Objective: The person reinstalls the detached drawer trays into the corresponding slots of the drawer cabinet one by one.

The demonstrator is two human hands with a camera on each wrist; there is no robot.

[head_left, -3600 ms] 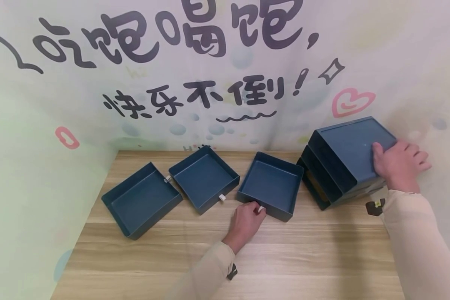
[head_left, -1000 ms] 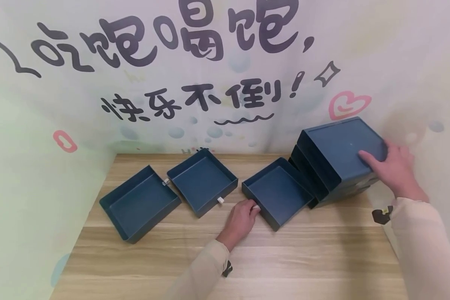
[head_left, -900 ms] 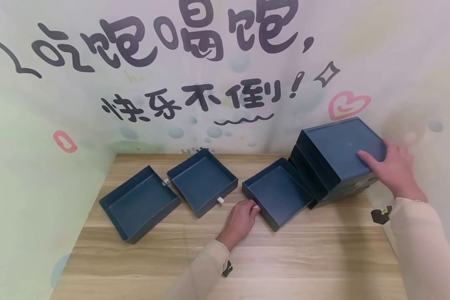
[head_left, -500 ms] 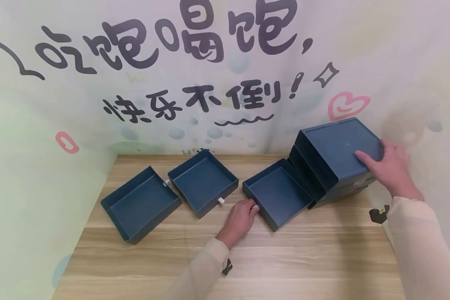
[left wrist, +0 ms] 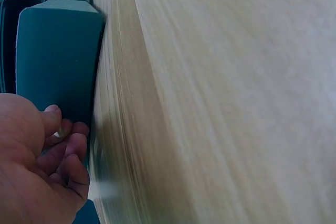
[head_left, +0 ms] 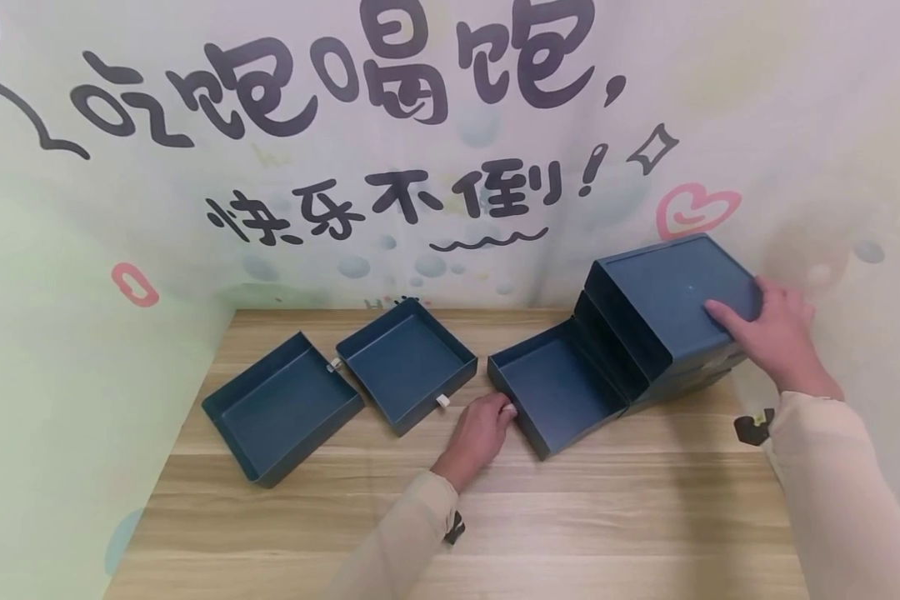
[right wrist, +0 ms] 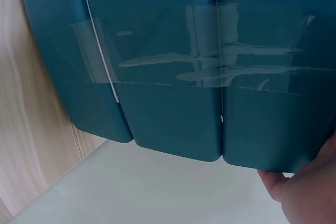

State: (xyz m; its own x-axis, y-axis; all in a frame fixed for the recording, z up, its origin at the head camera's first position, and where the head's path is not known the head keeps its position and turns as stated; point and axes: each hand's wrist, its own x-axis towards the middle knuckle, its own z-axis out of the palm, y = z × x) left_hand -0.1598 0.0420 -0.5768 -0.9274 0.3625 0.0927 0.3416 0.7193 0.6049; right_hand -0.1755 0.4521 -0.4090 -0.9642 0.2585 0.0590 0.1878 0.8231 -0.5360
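My left hand (head_left: 474, 440) pinches the small white pull tab (head_left: 510, 407) on the front of a dark blue drawer (head_left: 558, 387). The drawer's far end sits in the lowest opening of a three-tier blue drawer cabinet (head_left: 682, 292), with most of its tray outside. In the left wrist view, thumb and fingertips meet at the tab, low on the drawer front (left wrist: 60, 59). My right hand (head_left: 783, 337) grips the cabinet's top at the right rear edge, thumb on top, its other fingers partly hidden behind. In the right wrist view, clear tape (right wrist: 168, 59) spans the joined tiers.
Two more empty blue drawers lie on the wooden table (head_left: 570, 525): one at far left (head_left: 285, 408), another beside it (head_left: 408, 362) with a white tab facing front. A printed cloth wall (head_left: 420, 275) rises directly behind the table. Cloth also borders the left and right sides.
My left hand has turned the drawer and brought it right, its far end entering the cabinet's lowest opening. The cabinet, held by my right hand, has shifted slightly left towards it.
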